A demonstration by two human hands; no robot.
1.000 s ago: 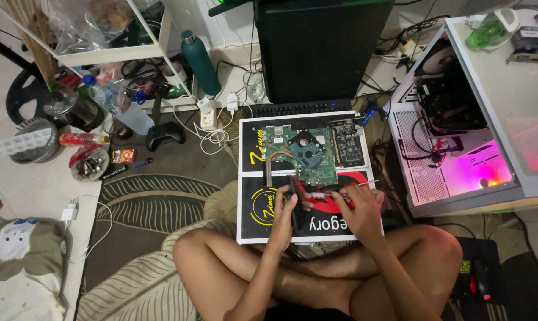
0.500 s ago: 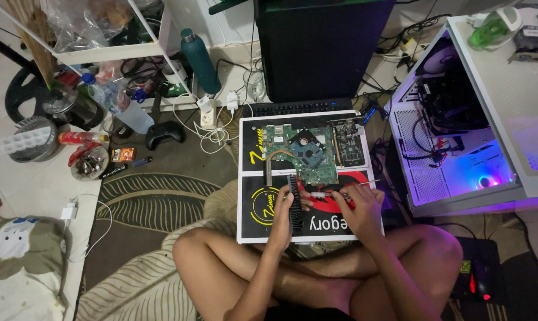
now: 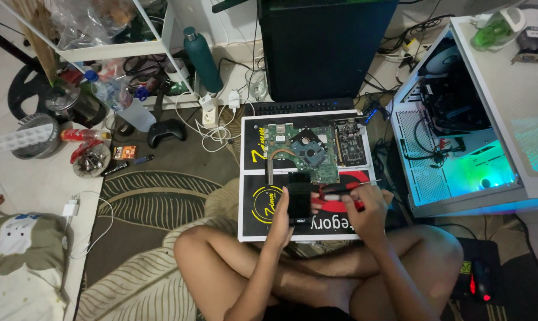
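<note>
Flat black part, red-handled screwdriver

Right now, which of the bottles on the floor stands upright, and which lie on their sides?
The dark green bottle stands upright beside the white shelf. The clear plastic bottle with the blue cap and the small red-capped bottle both lie on their sides.

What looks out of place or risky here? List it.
The bare green circuit board lies on a printed board on the floor rug, not a bench. The desktop case stands open, lit inside. Cables and chargers sprawl tangled beside it.
</note>
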